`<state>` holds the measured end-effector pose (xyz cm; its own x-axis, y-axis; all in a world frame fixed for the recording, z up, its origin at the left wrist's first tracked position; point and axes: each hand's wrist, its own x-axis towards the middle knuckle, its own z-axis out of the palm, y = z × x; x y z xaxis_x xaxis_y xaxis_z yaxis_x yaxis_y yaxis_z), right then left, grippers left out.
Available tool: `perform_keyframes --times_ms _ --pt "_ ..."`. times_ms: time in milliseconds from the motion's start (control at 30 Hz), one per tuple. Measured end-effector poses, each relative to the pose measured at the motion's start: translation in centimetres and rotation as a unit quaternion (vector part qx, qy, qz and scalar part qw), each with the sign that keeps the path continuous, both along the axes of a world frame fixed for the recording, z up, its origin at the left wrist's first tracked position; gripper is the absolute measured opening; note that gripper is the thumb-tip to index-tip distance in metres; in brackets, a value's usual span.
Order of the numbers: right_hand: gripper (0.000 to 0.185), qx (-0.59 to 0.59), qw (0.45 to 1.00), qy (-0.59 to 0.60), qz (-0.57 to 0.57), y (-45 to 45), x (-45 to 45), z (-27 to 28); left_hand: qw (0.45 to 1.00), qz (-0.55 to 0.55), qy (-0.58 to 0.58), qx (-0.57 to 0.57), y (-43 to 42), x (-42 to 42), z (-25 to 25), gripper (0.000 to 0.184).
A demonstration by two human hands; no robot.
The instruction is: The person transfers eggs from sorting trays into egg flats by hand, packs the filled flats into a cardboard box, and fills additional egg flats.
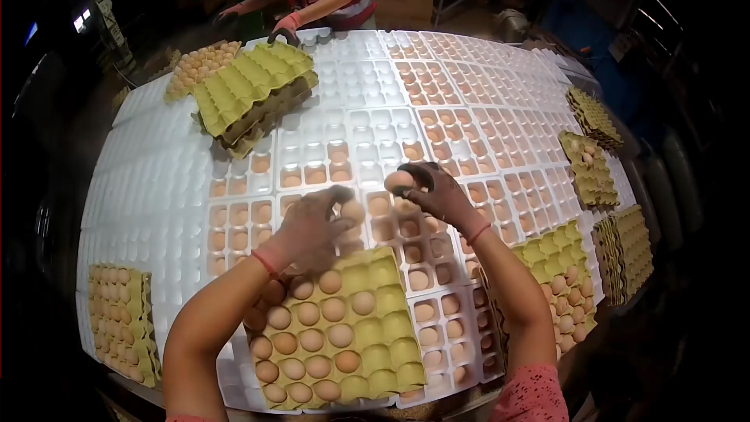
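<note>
My right hand (pixel 441 199), in a pink glove with dark fingers, grips a brown egg (pixel 399 181) above the white foam trays. A second egg (pixel 405 205) shows just under its fingers; whether it is held I cannot tell. My left hand (pixel 308 223), gloved alike and smeared by motion, has its thumb and fingers curled around another egg (pixel 353 210). Below both hands lies a yellow-green pulp tray (pixel 379 328), with eggs on its left side and bare cups on its right. White foam trays (pixel 410 305) beside it hold eggs in square cells.
White foam trays (pixel 148 180) cover the table, some with eggs. Pulp trays with eggs stand at left (pixel 121 320) and right (pixel 566 297). Stacked pulp trays (pixel 625 254) line the right edge. Across the table, a person's gloved hand (pixel 287 25) touches a pulp tray stack (pixel 254 86).
</note>
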<state>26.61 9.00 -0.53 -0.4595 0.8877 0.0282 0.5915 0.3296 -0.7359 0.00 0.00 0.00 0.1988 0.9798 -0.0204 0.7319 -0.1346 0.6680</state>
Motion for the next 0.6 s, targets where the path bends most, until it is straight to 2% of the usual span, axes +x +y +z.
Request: perform_keyframes --times_ms 33,67,100,167,200,233,300,367,400,433,467,500,533,567,600 --pt "0.059 -0.017 0.997 0.049 -0.059 0.8 -0.7 -0.3 0.998 0.046 -0.044 0.002 1.2 0.5 0.0 0.053" --pt "0.056 0.081 0.994 0.019 -0.068 1.8 -1.7 -0.9 0.998 0.053 -0.038 0.022 2.4 1.3 0.3 0.05" --pt "0.058 0.073 0.992 -0.008 -0.098 7.0 -3.7 -1.8 0.992 0.039 -0.023 0.12 8.6 1.1 -3.3 0.048" --pt "0.062 0.017 0.985 -0.122 -0.121 10.9 -6.2 -4.6 0.996 0.009 0.065 0.066 11.4 3.0 -4.8 0.049" --pt "0.064 0.002 0.976 -0.195 -0.095 10.8 -7.1 -5.3 0.992 -0.004 0.126 0.025 11.7 3.8 -5.1 0.044" --pt "0.066 -0.009 0.961 -0.267 -0.068 11.1 -7.2 -5.6 0.992 -0.014 0.123 0.026 12.2 3.9 -5.7 0.044" --pt "0.06 -0.038 0.983 -0.181 -0.019 13.9 -5.8 -5.7 0.991 -0.065 0.071 0.089 13.0 3.0 -6.7 0.036" --pt "0.053 0.072 0.981 -0.071 -0.165 14.9 -3.1 -5.1 0.988 -0.035 -0.031 0.15 14.0 2.9 -6.5 0.027" --pt "0.049 0.114 0.962 -0.093 -0.23 15.9 -1.6 -5.3 0.981 -0.012 -0.083 0.177 14.7 3.7 -6.2 0.023" --pt "0.044 0.154 0.937 -0.111 -0.292 16.7 0.0 -5.9 0.972 0.055 -0.175 0.149 15.1 5.1 -5.0 0.021" --pt "0.041 0.163 0.918 -0.228 -0.282 17.2 2.2 -7.0 0.964 0.046 -0.154 0.213 15.6 6.1 -5.6 0.022" --pt "0.039 0.171 0.885 -0.342 -0.266 17.7 4.2 -8.3 0.959 0.045 -0.179 0.216 16.1 7.5 -5.7 0.022" --pt "0.039 0.121 0.891 -0.349 -0.263 18.2 5.8 -9.7 0.943 -0.014 -0.113 0.312 16.4 8.4 -6.6 0.025" --pt "0.04 0.071 0.895 -0.356 -0.259 18.5 6.7 -10.6 0.957 -0.038 -0.028 0.286 16.5 9.4 -7.4 0.029" --pt "0.04 0.073 0.898 -0.354 -0.253 18.0 6.7 -10.6 0.961 -0.068 0.056 0.263 16.5 10.4 -8.3 0.034"
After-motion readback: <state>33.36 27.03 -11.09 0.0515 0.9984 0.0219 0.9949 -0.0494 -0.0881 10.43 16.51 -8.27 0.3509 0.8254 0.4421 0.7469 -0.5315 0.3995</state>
